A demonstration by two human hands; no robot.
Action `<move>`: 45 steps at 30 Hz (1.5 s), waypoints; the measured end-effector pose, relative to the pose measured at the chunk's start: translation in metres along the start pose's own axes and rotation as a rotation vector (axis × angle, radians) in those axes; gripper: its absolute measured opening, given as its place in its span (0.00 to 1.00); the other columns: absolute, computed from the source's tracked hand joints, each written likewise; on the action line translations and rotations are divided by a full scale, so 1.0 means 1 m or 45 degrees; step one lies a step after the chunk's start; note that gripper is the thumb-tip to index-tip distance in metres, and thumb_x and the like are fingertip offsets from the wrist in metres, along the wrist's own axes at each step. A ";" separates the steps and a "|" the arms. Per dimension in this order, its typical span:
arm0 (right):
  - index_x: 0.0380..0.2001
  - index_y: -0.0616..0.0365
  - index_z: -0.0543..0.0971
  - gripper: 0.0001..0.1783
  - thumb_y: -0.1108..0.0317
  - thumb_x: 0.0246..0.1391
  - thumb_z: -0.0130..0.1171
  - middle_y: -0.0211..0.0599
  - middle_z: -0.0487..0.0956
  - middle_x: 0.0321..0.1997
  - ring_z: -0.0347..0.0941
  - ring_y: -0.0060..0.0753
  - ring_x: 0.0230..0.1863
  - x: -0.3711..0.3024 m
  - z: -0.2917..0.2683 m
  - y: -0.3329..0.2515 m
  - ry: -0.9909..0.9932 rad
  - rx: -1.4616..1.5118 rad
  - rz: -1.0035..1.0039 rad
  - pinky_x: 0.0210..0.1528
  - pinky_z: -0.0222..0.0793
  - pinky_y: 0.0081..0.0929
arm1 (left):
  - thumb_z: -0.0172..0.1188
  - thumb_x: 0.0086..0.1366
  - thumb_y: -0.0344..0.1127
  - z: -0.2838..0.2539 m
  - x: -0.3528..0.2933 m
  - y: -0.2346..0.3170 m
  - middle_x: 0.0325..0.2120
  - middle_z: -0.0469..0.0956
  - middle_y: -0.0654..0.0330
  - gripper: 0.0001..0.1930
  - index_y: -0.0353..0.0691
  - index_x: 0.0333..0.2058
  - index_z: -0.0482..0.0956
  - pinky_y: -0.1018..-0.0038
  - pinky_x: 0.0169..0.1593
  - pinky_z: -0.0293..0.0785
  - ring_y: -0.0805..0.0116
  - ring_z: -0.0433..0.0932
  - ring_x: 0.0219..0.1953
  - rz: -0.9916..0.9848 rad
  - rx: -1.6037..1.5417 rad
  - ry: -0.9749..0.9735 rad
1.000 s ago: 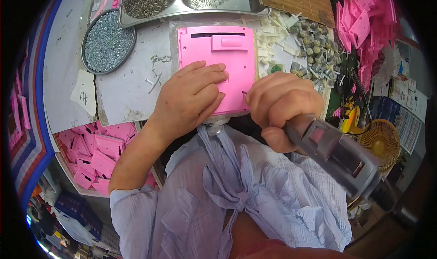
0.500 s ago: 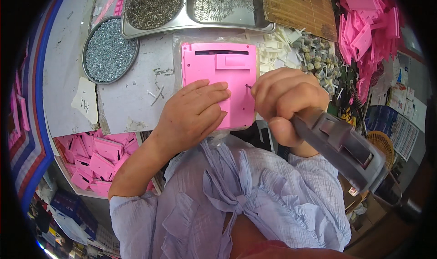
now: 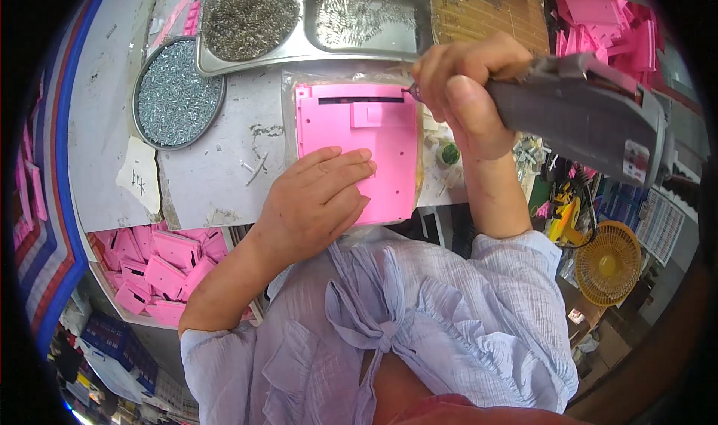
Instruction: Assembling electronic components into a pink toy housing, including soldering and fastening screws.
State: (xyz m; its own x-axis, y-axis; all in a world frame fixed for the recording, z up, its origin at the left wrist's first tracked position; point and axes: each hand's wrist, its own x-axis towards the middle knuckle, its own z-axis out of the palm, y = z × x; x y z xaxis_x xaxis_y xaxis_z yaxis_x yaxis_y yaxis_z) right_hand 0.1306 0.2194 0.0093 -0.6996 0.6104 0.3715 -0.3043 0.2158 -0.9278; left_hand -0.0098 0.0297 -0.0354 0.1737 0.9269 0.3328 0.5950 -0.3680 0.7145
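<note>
A flat pink plastic case (image 3: 389,171) lies on a clear plastic bag on the white worktop in front of me. It has a dark slot and a raised rectangle near its far end, and small screw holes. My left hand (image 3: 318,193) rests flat on its left half with the fingers stretched out. My right hand (image 3: 471,88) grips a dark power screwdriver (image 3: 580,111). The screwdriver's bit meets the case at or close to its far right corner; whether a screw sits under the tip I cannot make out.
A round dish of silver screws (image 3: 179,92) stands at the left. Behind the case, a metal tray (image 3: 303,32) holds small springs. A box of pink cases (image 3: 161,268) is at lower left, pink parts (image 3: 613,29) are piled at far right, and a yellow basket (image 3: 607,264) is at right.
My right hand has moved the screwdriver away from me, from the hole at the case's right middle to its far right corner. My left hand stays on the case.
</note>
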 end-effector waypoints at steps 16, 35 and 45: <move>0.38 0.53 0.74 0.15 0.59 0.61 0.69 0.29 0.78 0.22 0.75 0.25 0.19 -0.040 0.008 -0.067 -0.351 0.676 -0.195 0.22 0.69 0.21 | 0.70 0.57 0.27 0.007 0.011 0.031 0.43 0.85 0.60 0.10 0.43 0.38 0.81 0.43 0.68 0.59 0.62 0.85 0.48 -0.178 -0.150 0.144; 0.43 0.51 0.69 0.12 0.57 0.66 0.55 0.23 0.66 0.18 0.63 0.23 0.19 0.048 0.050 0.014 -0.363 0.362 -0.198 0.31 0.64 0.32 | 0.69 0.58 0.39 -0.108 -0.043 -0.085 0.38 0.80 0.65 0.05 0.48 0.33 0.87 0.58 0.58 0.58 0.61 0.72 0.50 -0.862 1.020 0.432; 0.33 0.53 0.68 0.14 0.61 0.61 0.63 0.29 0.68 0.17 0.64 0.24 0.17 0.041 0.077 0.012 -0.158 0.027 -0.067 0.24 0.62 0.28 | 0.66 0.64 0.38 -0.103 -0.042 -0.100 0.27 0.79 0.63 0.08 0.42 0.28 0.82 0.65 0.47 0.62 0.63 0.76 0.34 -0.671 0.854 0.591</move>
State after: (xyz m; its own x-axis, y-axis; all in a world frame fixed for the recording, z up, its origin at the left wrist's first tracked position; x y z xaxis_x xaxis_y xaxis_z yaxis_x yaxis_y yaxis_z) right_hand 0.0481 0.1886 0.0158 -0.7564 0.4996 0.4222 -0.3552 0.2283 -0.9065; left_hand -0.1569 0.0199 -0.0573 -0.4847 0.7865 0.3828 0.8566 0.3382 0.3897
